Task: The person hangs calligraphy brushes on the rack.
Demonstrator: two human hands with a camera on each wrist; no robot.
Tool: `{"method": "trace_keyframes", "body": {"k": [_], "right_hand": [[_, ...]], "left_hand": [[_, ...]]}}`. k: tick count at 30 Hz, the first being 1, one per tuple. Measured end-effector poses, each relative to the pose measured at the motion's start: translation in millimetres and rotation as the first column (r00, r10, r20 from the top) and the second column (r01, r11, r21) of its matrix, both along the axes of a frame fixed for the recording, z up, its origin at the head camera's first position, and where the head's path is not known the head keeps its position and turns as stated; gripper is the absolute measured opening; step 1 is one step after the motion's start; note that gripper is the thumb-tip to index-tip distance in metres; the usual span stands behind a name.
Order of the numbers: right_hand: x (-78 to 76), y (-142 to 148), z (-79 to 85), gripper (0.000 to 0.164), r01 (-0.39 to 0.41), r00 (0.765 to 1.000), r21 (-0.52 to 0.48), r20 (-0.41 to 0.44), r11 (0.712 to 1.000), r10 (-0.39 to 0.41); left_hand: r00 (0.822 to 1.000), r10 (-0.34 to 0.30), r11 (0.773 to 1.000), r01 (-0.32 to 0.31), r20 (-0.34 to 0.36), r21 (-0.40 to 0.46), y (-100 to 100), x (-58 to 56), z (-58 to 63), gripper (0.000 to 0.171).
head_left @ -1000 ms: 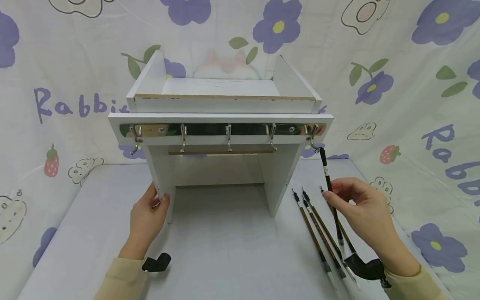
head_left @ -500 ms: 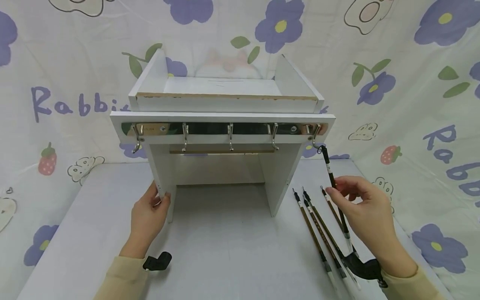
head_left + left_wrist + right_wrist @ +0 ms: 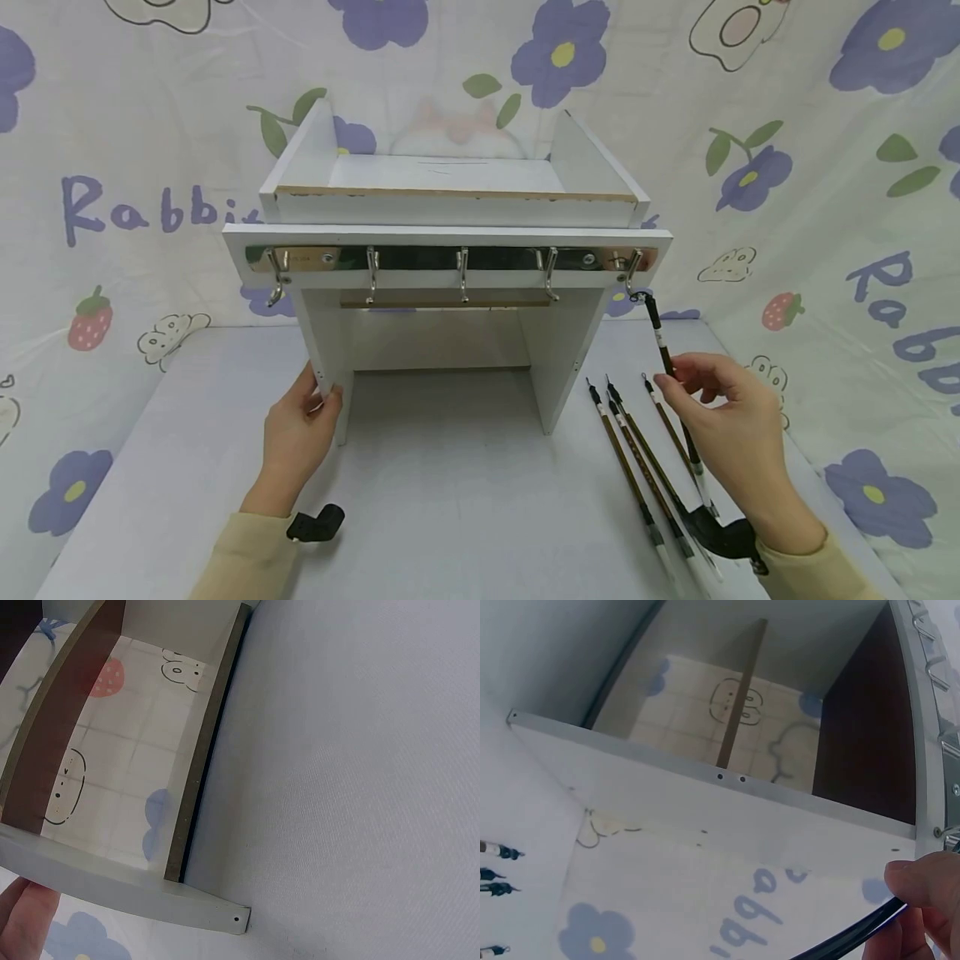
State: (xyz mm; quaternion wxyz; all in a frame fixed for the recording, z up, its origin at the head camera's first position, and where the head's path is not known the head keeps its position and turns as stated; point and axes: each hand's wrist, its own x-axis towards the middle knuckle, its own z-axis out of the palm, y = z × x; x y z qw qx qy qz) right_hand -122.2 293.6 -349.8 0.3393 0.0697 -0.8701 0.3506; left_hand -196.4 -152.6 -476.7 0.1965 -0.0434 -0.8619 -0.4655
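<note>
A white wooden rack [image 3: 450,236] stands on the table, a shiny rail of several metal hooks across its front. My left hand [image 3: 296,446] grips the edge of its left side panel, and a bit of that hand [image 3: 31,922] shows behind the panel in the left wrist view. Between thumb and fingers, my right hand [image 3: 731,442] pinches a dark calligraphy brush [image 3: 661,335] by its handle. The brush leans with its white tip down and right. Its top loop [image 3: 639,297] overlaps the end of the rightmost hook [image 3: 633,268].
Several more calligraphy brushes [image 3: 626,450] lie on the white table [image 3: 450,517], right of the rack, beneath my right hand. A patterned cloth [image 3: 810,208] hangs behind and along the right. The rack's upper tray [image 3: 450,175] has low side walls.
My right hand has shifted slightly right, and the brush's lower end has swung right with it. The loop stays at the rightmost hook. My left hand keeps its grip on the panel.
</note>
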Motion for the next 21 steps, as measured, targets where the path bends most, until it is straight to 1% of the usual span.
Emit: {"method": "trace_keyframes", "body": {"k": [4, 9, 15, 21], "right_hand": [[1.0, 1, -2.9, 0.018, 0.01, 1.0, -0.013, 0.016, 1.0, -0.01], [2.1, 1, -8.1, 0.018, 0.017, 0.998, -0.029, 0.063, 0.999, -0.015], [0.0, -3, -15.6, 0.017, -0.034, 0.99, -0.068, 0.132, 0.997, 0.043], [-5.2, -12, -23.9, 0.019, -0.079, 0.975, -0.122, 0.2, 0.989, 0.102]], "left_hand": [[1.0, 0.002, 1.0, -0.002, 0.003, 0.004, 0, 0.3, 0.4, 0.052], [1.0, 0.005, 1.0, -0.005, 0.011, 0.01, 0, 0.4, 0.7, 0.052], [1.0, 0.003, 1.0, -0.003, 0.009, 0.008, 0, 0.3, 0.1, 0.052], [1.0, 0.001, 1.0, -0.001, 0.008, 0.003, 0, 0.4, -0.7, 0.053]]}}
